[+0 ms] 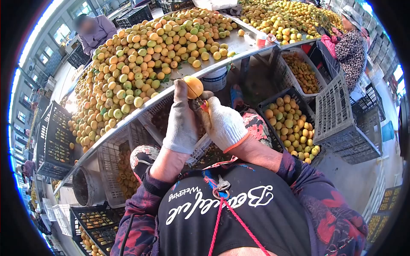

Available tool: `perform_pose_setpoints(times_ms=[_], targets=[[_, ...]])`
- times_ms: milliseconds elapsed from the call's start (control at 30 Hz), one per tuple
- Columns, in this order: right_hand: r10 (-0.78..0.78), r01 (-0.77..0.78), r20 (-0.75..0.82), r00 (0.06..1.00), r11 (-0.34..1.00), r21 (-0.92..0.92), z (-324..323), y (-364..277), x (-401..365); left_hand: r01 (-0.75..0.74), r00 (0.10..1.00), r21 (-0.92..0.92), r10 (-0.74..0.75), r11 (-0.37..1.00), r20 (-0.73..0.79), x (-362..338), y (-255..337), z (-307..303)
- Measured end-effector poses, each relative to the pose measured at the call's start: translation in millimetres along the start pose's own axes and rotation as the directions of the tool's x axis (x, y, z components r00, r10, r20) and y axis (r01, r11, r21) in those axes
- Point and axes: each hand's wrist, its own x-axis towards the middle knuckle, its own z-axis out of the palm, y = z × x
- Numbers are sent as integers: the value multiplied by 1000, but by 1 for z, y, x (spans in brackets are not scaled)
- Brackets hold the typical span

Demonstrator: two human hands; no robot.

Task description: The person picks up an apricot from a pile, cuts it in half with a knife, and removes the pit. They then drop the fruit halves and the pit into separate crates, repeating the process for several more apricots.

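My left hand (181, 123), in a white work glove with dirty fingers, is closed around an orange apricot (193, 86). A dark line runs across the fruit's skin. Also gloved, my right hand (224, 123) is closed on a small cutting tool (204, 105), with a bit of red showing between the fingers. The tool's tip meets the lower side of the apricot, and most of it is hidden by the glove. Both hands meet in front of the edge of a metal table (232, 45), heaped with apricots (141, 64).
Right of my knees stands a black crate (265, 103) of apricots, beside an upturned grey crate (337, 119). A light crate (299, 50) holds apricot pieces. A white bucket (215, 80) sits under the table. Co-workers sit at the far left (96, 34) and right (348, 51).
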Motion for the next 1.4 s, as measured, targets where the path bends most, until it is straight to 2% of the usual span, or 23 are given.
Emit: perform_pose_setpoints(times_ms=[33, 67, 100, 167, 300, 367, 400, 433, 500, 567, 633, 700, 767, 833, 900, 967, 1033, 1100, 1167, 1233, 1267, 1300, 1400], targets=[[3, -3, 0, 1000, 1000, -4, 1, 1, -1, 3, 999, 5, -3, 1000, -32, 2, -1, -4], [7, -7, 1, 1000, 1000, -4, 1, 1, -2, -32, 999, 191, 39, 981, -34, 4, 4, -12], [20, -19, -5, 1000, 999, 33, 1, 0, -2, -117, 992, 366, 125, 923, 0, 3, 9, -14], [31, -31, -10, 999, 997, 70, 2, 0, -2, -245, 969, 488, 219, 837, 111, 7, 6, -24], [66, -68, 29, 997, 996, 58, 14, 1, -1, -198, 978, 469, 206, 861, 34, 9, -9, -36], [63, -63, -5, 998, 998, 25, 15, 4, 1, -68, 996, -154, 75, 986, 40, 18, -19, -36], [21, -22, 26, 999, 998, 59, 12, 6, 0, -25, 992, -198, -1, 980, -129, 10, -9, -23], [-29, 25, 48, 998, 996, 84, 4, 5, 3, -14, 988, -210, -18, 978, -152, 7, 1, -21], [-22, 20, 17, 1000, 996, 82, -24, -9, 2, -116, 984, -70, 106, 991, -140, 10, 9, -39], [54, -5, -119, 991, 927, 376, -38, -13, 10, -172, 979, 264, 195, 949, -62, 1, 10, -35], [-37, 163, -348, 937, 927, 339, -37, -14, 25, -135, 990, 425, 105, 895, 94, -17, 10, -5], [118, -18, -128, 985, 799, 601, -36, -14, 29, -465, 886, 540, 370, 702, 281, -26, 0, 11], [35, 76, -191, 981, 834, 546, -39, -20, 28, -592, 804, 616, 430, 520, 410, -32, 11, 17], [16, 86, -212, 977, 882, 463, -47, -32, 28, -573, 807, 702, 443, 423, 391, -45, 18, 31], [81, -36, -110, 991, 932, 361, -59, -46, 25, -513, 843, 758, 404, 401, 357, -51, 19, 34], [76, -11, -147, 986, 916, 401, -47, -40, 26, -471, 877, 613, 413, 634, 247, -50, 11, 38], [71, 15, -180, 981, 900, 436, -38, -34, 27, -528, 844, 613, 446, 588, 298, -36, -1, 25], [7, 66, -243, 970, 955, 290, -36, -32, 26, -215, 973, 108, 203, 971, 113, -43, -6, 33], [13, 64, -238, 971, 947, 314, -41, -37, 24, -120, 990, 8, 119, 993, 76, -43, 0, 38], [-126, 212, -332, 935, 948, 238, -37, -37, 26, 107, 994, -210, -100, 972, 43, -41, 2, 35], [-243, 288, -382, 891, 955, 64, -38, -41, 27, 148, 989, -303, -135, 941, 66, -36, 0, 26], [-283, 331, -369, 885, 941, 72, -39, -40, 26, 188, 982, -393, -165, 900, 90, -34, -2, 21], [-255, 362, -421, 871, 911, 197, -34, -36, 30, 235, 972, -380, -222, 895, 78, -31, 6, 17]])
